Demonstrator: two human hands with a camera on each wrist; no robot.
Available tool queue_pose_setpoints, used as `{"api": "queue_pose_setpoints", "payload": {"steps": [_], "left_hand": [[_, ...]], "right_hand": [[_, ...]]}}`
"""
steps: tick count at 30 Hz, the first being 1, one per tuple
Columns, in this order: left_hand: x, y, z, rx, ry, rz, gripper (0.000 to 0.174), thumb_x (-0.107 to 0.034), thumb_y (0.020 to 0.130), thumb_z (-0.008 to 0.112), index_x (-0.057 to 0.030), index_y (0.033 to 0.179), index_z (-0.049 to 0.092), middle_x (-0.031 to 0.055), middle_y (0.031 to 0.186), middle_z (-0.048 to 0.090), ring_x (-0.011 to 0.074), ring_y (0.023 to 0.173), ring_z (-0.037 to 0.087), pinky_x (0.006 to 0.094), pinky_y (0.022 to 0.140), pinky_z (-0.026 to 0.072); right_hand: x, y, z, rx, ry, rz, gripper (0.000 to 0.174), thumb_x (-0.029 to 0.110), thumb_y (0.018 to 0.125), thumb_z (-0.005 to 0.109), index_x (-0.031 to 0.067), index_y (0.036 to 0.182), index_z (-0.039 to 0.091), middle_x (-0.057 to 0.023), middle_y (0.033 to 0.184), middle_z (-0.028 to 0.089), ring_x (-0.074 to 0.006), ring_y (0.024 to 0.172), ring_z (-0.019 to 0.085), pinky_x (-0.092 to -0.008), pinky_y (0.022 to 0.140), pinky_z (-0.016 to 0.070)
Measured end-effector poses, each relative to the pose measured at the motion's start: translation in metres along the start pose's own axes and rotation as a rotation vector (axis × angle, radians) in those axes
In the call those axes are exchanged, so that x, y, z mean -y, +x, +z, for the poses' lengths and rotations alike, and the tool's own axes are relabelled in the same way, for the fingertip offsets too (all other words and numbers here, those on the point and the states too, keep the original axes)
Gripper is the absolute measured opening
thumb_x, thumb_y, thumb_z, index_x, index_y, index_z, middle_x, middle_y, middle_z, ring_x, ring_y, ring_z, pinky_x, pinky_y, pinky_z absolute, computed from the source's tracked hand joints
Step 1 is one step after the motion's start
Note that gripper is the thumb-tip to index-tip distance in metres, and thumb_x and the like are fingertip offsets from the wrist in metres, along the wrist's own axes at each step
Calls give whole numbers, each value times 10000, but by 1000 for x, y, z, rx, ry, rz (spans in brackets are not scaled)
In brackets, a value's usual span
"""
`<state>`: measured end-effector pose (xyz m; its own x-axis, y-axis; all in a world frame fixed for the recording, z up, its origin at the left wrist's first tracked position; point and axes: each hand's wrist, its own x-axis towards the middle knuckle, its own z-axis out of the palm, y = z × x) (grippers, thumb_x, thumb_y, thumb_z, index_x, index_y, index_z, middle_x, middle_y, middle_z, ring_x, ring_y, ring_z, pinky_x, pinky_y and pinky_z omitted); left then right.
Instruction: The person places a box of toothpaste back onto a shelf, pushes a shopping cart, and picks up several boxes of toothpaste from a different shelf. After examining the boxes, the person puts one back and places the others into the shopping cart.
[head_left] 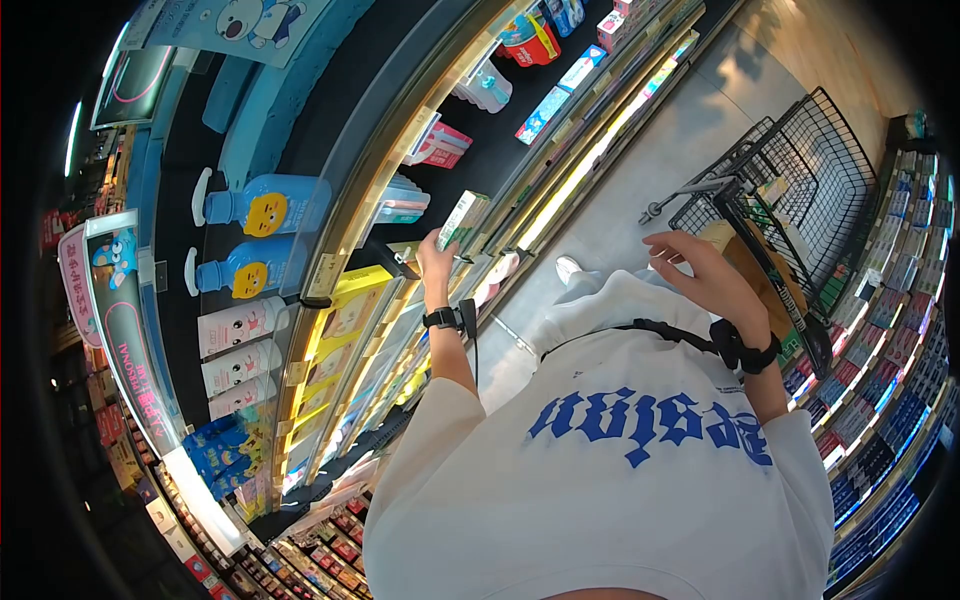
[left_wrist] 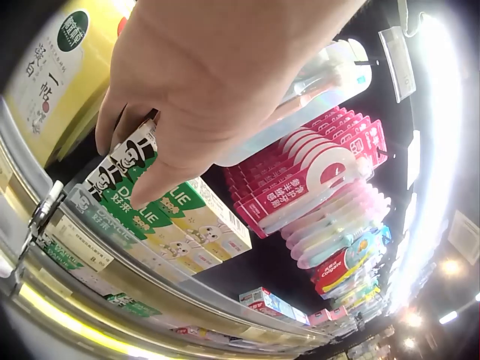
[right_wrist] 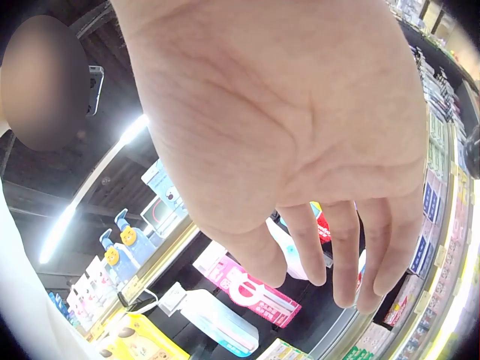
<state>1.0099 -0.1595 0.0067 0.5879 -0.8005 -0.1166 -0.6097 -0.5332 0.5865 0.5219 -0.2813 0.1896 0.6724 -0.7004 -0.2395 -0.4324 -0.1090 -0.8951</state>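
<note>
My left hand (head_left: 435, 262) reaches into a lit shelf and grips the end of a Darlie toothpaste box (left_wrist: 154, 214), thumb on its green face and fingers bent over the far side. The box is green, white and yellow with a rabbit picture; a matching toothpaste box (left_wrist: 217, 221) lies beside it on the shelf, behind a clear front lip (left_wrist: 169, 262). Part of the gripped end is hidden under the hand. My right hand (head_left: 712, 275) hangs in the air near the shopping cart, fingers loosely bent and holding nothing; its palm (right_wrist: 292, 127) fills the right wrist view.
A black wire shopping cart (head_left: 840, 150) stands at the right with a brown carton (head_left: 760, 275) in it. Pink toothbrush packs (left_wrist: 307, 172) hang behind the toothpaste. Blue pump bottles (head_left: 270, 205) stand on the upper shelf. A yellow box (left_wrist: 56, 82) sits left of the left hand.
</note>
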Motion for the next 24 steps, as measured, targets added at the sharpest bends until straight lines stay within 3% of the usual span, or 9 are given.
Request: {"api": "queue_pose_setpoints", "payload": {"steps": [3,5,22,24], "left_hand": [[7,2,2,-3,-5,27,413,-92,782,806,-21,1183,736,214,1029,761,343,938,745,412,869,550],[9,4,3,-12,-15,34,422,-111,781,831,-19,1183,739,168,974,774,272,858,741,378,814,557],[11,6,5,-3,9,25,419,-113,781,833,-26,1181,740,177,988,774,275,878,751,381,821,557],[13,7,5,2,-5,28,420,-110,783,831,-25,1184,737,175,984,774,270,877,750,379,821,557]], "right_hand": [[1,1,0,1,-5,-3,321,138,1023,649,20,1322,631,-125,1107,702,-209,1015,691,-326,853,560],[0,1,1,0,-8,-7,321,139,1024,649,20,1321,632,-125,1108,702,-209,1016,690,-328,853,560],[-3,3,2,-15,15,-20,345,202,1014,668,-2,1292,663,-159,1144,714,-235,990,716,-337,822,571],[-2,3,1,13,-2,-9,335,130,1023,645,5,1333,626,-144,1124,709,-222,1016,697,-335,876,563]]}}
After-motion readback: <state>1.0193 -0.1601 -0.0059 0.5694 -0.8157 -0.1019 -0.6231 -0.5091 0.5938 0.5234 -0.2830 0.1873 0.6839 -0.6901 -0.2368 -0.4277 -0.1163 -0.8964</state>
